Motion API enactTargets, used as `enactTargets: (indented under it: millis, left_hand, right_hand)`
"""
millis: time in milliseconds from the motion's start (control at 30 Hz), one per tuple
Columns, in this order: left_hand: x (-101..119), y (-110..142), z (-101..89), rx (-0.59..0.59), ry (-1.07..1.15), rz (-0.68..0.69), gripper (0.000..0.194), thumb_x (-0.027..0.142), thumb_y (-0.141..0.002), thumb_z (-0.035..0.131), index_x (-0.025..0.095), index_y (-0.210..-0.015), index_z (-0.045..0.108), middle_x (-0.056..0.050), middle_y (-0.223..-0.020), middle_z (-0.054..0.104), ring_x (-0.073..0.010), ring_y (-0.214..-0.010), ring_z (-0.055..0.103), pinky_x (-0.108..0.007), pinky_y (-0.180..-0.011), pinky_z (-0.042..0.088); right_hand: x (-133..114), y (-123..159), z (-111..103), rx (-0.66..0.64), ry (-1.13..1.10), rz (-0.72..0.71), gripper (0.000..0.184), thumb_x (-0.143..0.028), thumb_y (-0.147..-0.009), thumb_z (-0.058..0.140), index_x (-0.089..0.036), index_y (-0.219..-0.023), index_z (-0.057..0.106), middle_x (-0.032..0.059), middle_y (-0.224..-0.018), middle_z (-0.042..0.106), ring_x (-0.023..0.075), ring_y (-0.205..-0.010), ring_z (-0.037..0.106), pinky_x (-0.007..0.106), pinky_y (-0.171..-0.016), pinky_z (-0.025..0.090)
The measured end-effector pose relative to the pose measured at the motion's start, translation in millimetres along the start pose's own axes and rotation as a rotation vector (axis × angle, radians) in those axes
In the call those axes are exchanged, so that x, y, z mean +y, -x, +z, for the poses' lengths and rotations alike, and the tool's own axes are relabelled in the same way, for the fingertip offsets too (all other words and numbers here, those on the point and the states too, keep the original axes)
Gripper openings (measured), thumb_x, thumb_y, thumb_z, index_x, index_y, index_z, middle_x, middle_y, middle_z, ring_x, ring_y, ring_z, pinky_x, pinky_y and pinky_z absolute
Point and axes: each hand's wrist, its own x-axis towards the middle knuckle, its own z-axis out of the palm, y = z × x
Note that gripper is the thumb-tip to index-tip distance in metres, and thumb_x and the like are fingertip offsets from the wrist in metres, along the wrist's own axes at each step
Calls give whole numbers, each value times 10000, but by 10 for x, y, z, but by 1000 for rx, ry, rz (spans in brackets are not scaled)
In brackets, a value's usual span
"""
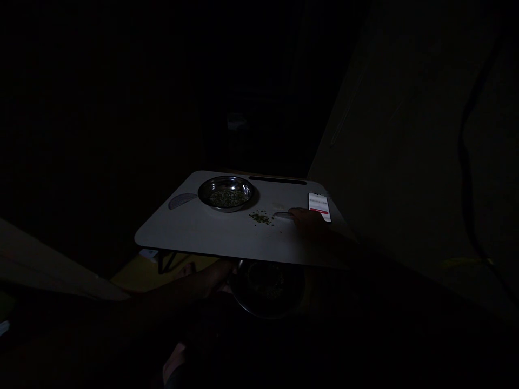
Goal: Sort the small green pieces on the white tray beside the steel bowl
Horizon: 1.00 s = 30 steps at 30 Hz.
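On the white folding table (182, 232), my right hand (305, 218) is closed around a small, pale, flat object (283, 215); its exact kind is too dark to tell. Just left of it lies a loose scatter of greenish seeds or grains (261, 218). Below the near table edge, my left hand (222, 274) grips the left rim of a dark metal bowl (267, 312) that has some small bits in it. Its fingers are mostly lost in shadow. A shiny steel bowl (225, 208) holding more of the greenish grains stands on the table's far left part.
A phone with a lit screen (320, 207) lies by the table's right edge, close to my right hand. A dark slot (278, 180) runs along the far edge. A grey printed half-round mark (181, 201) is at left. A wall (389, 162) rises on the right.
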Motion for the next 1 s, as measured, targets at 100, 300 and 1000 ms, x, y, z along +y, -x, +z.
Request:
enactTargets:
  millis: [100,300,1000]
  left_hand:
    - [16,26,5,7,-2,-1,101,114,-559,417,164,-644,441,32,-488,454,-104,-443,464,-255,-498,442]
    - [37,20,14,-25,-5,7,143,90,-544,406,162,-661,444,26,-513,472,-104,-462,476,-255,-511,447]
    - [6,-22,2,-2,-8,-12,148,91,-534,408,166,-659,427,34,-490,453,-100,-443,463,-248,-494,441]
  right_hand:
    - [4,5,-1,3,-31,4,327,-160,-767,311,-155,-1060,458,77,-1027,551,181,-875,513,269,-669,381]
    - [1,22,16,26,-53,25,324,-164,-782,296,-159,-1056,468,79,-1029,552,175,-870,518,270,-671,390]
    - [-95,-108,14,25,-37,18,296,-164,-782,308,-183,-1022,480,59,-976,573,173,-832,524,253,-631,379]
